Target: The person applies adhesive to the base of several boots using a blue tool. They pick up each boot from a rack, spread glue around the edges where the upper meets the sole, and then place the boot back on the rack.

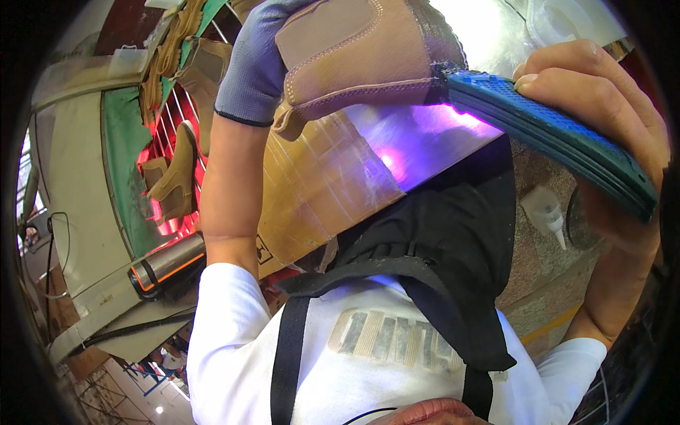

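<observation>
My left hand (253, 67), in a grey-blue knitted glove, grips a brown ankle boot (361, 60) by its shaft; most of those fingers are hidden by the boot. The boot has an elastic side panel, a pull tab and a dark lower edge. Bare, my right hand (602, 99) is closed round a blue shoe sole (545, 131), with a textured face and ridged dark teal side. One end of this sole meets the boot's lower rear corner; the rest slants away to the right. Whether the two are bonded there I cannot tell.
Beneath the boot lies a shiny metal surface (432, 152) lit purple, with cardboard (319, 188) beside it. More brown boots (177, 170) stand on a red-lit rack at left, near a metal cylinder (170, 263). A white nozzle bottle (545, 212) is at right.
</observation>
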### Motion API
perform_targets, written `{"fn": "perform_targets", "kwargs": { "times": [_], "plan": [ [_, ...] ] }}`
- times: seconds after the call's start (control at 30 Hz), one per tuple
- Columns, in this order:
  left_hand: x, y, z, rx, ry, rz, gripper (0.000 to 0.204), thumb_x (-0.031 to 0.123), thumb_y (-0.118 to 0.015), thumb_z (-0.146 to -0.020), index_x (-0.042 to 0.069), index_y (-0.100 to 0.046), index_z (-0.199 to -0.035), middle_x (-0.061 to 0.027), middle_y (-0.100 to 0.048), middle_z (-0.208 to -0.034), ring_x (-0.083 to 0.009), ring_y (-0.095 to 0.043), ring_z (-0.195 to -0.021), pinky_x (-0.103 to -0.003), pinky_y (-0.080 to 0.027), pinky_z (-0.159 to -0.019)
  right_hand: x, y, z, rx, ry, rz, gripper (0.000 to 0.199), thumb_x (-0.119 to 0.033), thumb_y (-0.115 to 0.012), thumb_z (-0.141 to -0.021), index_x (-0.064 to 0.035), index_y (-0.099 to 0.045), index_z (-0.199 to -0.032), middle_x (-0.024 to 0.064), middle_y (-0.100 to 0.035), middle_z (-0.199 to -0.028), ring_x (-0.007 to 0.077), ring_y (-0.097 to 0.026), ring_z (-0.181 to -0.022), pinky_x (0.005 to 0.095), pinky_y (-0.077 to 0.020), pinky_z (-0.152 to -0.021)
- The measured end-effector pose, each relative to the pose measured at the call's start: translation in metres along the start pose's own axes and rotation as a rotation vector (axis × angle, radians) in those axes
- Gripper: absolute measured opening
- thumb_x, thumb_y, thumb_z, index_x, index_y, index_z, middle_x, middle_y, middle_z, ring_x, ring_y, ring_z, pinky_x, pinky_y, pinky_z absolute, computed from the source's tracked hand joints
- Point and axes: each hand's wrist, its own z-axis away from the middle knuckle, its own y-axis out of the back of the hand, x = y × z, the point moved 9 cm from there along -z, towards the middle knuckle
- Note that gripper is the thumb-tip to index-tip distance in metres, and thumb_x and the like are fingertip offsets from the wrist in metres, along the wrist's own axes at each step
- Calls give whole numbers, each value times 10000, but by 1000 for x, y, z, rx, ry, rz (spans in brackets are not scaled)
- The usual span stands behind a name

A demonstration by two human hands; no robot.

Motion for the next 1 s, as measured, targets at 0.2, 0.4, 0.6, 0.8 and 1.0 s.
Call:
{"fn": "perform_targets", "kwargs": {
  "times": [0.2, 0.4, 0.6, 0.8, 1.0],
  "plan": [
    [2, -6, -3, -64, 49, 49, 173, 107, -639, -976, -7, -696, -1094, -108, -749, -1045, -234, -729, -924, -375, -597, -886, -1, 1, -4, 16, -26, 21, 393, -191, -685, -890, 18, -636, -1220, 224, -657, -1130, 336, -698, -1008, 362, -563, -880],
    [12, 14, -15, -71, -100, -27, 191, 112, -616, -994, 10, -689, -1138, -108, -745, -1069, -235, -728, -959, -383, -597, -902, -5, 3, -5, 118, -85, 59, 368, -134, -707, -861, 6, -650, -1196, 213, -670, -1122, 327, -703, -997, 350, -564, -875],
    [14, 7, -14, -111, -89, 8, 231, 152, -583, -1013, 12, -682, -1168, -122, -738, -1112, -254, -725, -992, -402, -588, -927, -3, -1, 3, 310, 182, 177, 389, -17, -791, -776, 34, -674, -1145, 229, -710, -1066, 339, -741, -941, 362, -604, -806],
    [18, 10, -6, -116, -45, 17, 299, 193, -562, -1025, -6, -648, -1231, -138, -724, -1155, -253, -714, -1034, -392, -580, -944, -9, -14, 6, 368, 252, 297, 405, 5, -802, -755, 59, -681, -1137, 233, -707, -1081, 363, -737, -971, 410, -625, -823],
    [15, 15, -22, -248, -38, 124, 305, 175, -516, -1043, -16, -637, -1248, -136, -718, -1164, -267, -717, -1018, -401, -591, -918, -17, -18, 7, 480, 208, 410, 350, 19, -794, -737, 55, -709, -1075, 182, -705, -1065, 329, -737, -938, 377, -637, -794]
  ]
}}
